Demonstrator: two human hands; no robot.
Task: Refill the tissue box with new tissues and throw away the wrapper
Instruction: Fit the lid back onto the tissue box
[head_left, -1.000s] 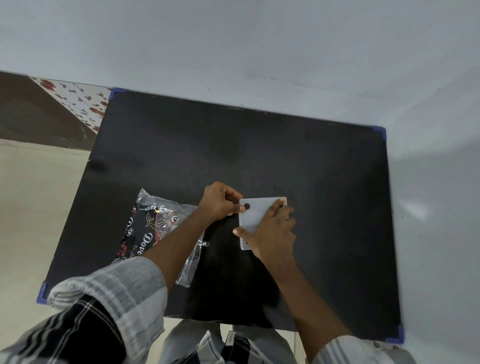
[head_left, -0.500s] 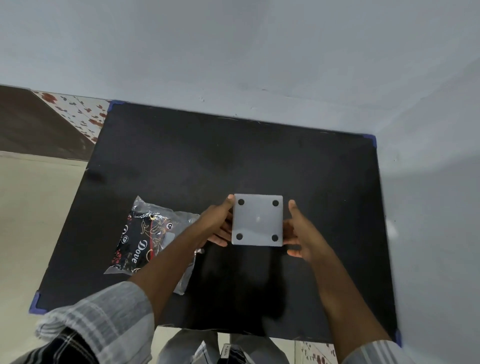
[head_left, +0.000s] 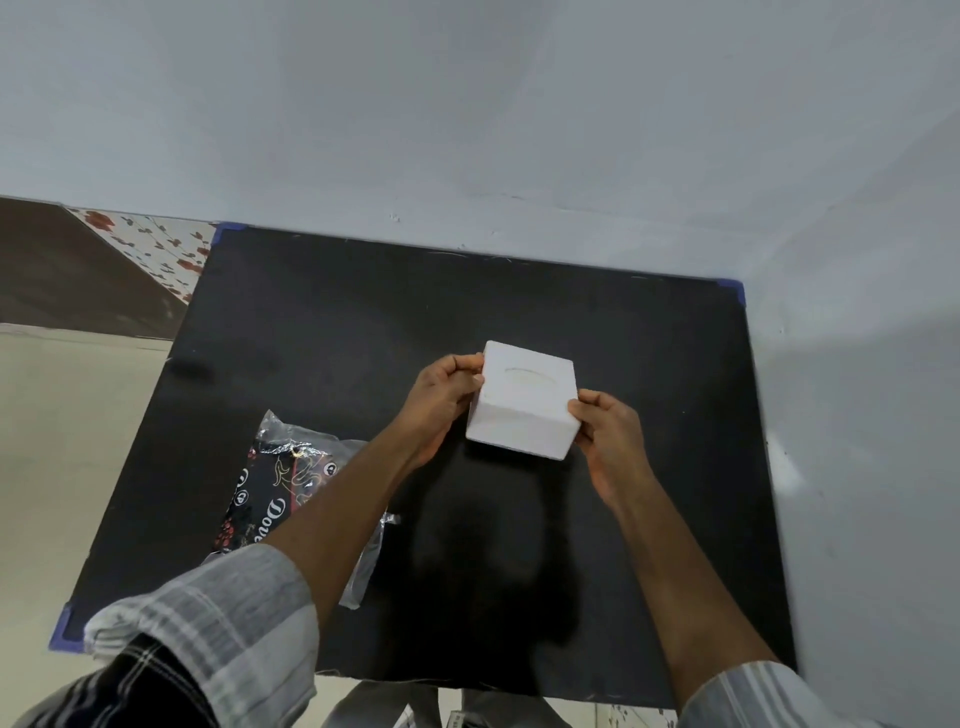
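A white cube-shaped tissue box (head_left: 524, 402) is held just above the black table (head_left: 322, 322), with its oval slot facing up. My left hand (head_left: 441, 400) grips its left side and my right hand (head_left: 608, 431) grips its right lower corner. No tissue shows in the slot. A clear plastic wrapper (head_left: 283, 483) with a black printed pack inside lies on the table to the left, partly under my left forearm.
The table stands in a corner, with a grey wall (head_left: 467, 130) behind it and another to the right. Blue tape marks the table's corners (head_left: 732, 288). Bare floor (head_left: 62, 415) lies to the left.
The box showed its underside with four black feet half a second ago. Both hands have since turned it over, so the slotted top now faces up.
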